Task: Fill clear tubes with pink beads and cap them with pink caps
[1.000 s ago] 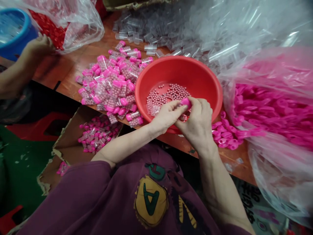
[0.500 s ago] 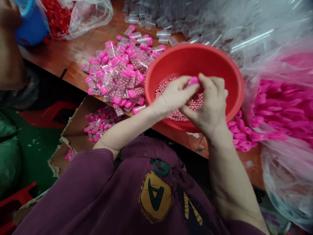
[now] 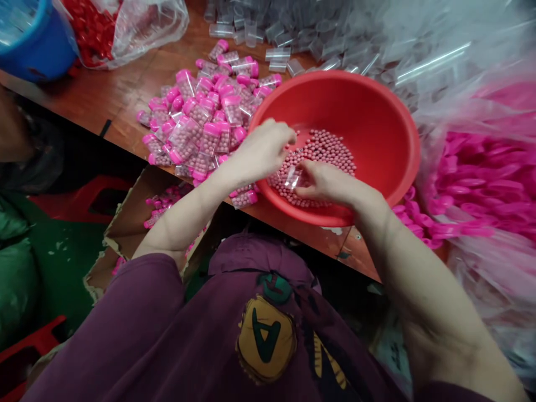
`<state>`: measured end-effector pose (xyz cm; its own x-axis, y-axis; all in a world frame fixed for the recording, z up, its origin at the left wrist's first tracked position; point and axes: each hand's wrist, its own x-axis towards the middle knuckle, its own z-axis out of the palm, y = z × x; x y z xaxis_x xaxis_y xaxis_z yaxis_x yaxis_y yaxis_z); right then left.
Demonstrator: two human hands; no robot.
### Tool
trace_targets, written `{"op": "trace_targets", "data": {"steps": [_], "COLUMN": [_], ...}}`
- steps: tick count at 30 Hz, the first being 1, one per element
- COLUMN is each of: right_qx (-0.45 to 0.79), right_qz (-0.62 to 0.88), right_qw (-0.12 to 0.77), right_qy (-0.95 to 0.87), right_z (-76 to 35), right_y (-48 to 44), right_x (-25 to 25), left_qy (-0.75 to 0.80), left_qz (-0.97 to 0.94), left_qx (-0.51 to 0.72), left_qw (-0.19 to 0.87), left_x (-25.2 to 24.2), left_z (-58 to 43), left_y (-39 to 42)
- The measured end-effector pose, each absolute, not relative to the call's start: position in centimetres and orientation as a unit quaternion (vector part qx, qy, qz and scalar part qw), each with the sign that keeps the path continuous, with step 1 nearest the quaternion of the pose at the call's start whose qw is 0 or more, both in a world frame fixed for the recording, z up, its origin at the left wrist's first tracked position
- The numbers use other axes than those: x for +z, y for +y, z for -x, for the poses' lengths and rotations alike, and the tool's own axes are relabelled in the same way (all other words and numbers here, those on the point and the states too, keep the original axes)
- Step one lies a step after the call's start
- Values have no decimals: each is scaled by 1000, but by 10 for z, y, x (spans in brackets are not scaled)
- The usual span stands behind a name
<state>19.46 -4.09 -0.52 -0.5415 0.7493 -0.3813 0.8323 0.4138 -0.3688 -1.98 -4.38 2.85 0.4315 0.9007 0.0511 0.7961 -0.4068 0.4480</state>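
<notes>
A red basin point(image 3: 377, 151) holds many small pink beads point(image 3: 330, 148). Low in it, my right hand point(image 3: 320, 180) pinches a clear plastic tube point(image 3: 292, 177) lying among the beads. My left hand point(image 3: 270, 142) is over the basin's left side, its fingers curled downward; whether they hold anything is hidden. Left of the basin lies a heap of clear tubes with pink caps, filled with beads point(image 3: 209, 137). Loose pink caps point(image 3: 419, 223) lie to the right of the basin.
Clear tubes point(image 3: 278, 54) are piled behind the basin. A bag of pink caps point(image 3: 486, 173) stands right. At the back left are a blue bucket point(image 3: 50, 50) and a bag of red pieces point(image 3: 94, 33). Below the table edge, a cardboard box point(image 3: 129, 218) holds filled tubes. Another person's arm point(image 3: 12, 131) shows far left.
My hands have moved apart; the pink cap between them is gone from there. My left hand went left, and my right hand lowered into the beads with a tube. The other person's arm moved down.
</notes>
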Motion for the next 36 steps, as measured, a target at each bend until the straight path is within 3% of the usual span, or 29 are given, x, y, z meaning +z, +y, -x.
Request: {"op": "trace_targets", "data": {"steps": [4, 7, 9, 16, 19, 24, 27, 32, 36], "right_qx": [-470, -593, -643, -711, -640, -315, -231, -175, -105], "right_qz": [-474, -481, -483, -421, -453, -564, -591, -658, -720], "right_qw": [-94, -191, -243, -331, -365, -511, -560, -521, -471], "right_qy": [738, 617, 542, 455, 501, 566, 532, 514, 498], "right_z": [-236, -255, -258, -245, -248, -278, -305, -364, -406], "right_y": [-47, -56, -58, -57, -57, -61, -79, -119, -135], "right_x": [8, 13, 12, 12, 10, 0, 1, -7, -33], "left_qy": [416, 368, 353, 439, 447, 478, 464, 470, 391], "left_qz": [-833, -771, -734, -759, -802, -866, -883, -879, -913], "left_qx": [161, 246, 315, 410, 349, 119, 10, -43, -92], "left_qw": [327, 458, 487, 252, 186, 90, 76, 68, 70], "left_x": [23, 17, 10, -9, 3, 14, 0, -31, -42], "left_z": [5, 5, 1, -40, -42, -35, -42, -69, -94], "left_y": [-46, -42, -43, -58, -44, 5, 32, 51, 44]}}
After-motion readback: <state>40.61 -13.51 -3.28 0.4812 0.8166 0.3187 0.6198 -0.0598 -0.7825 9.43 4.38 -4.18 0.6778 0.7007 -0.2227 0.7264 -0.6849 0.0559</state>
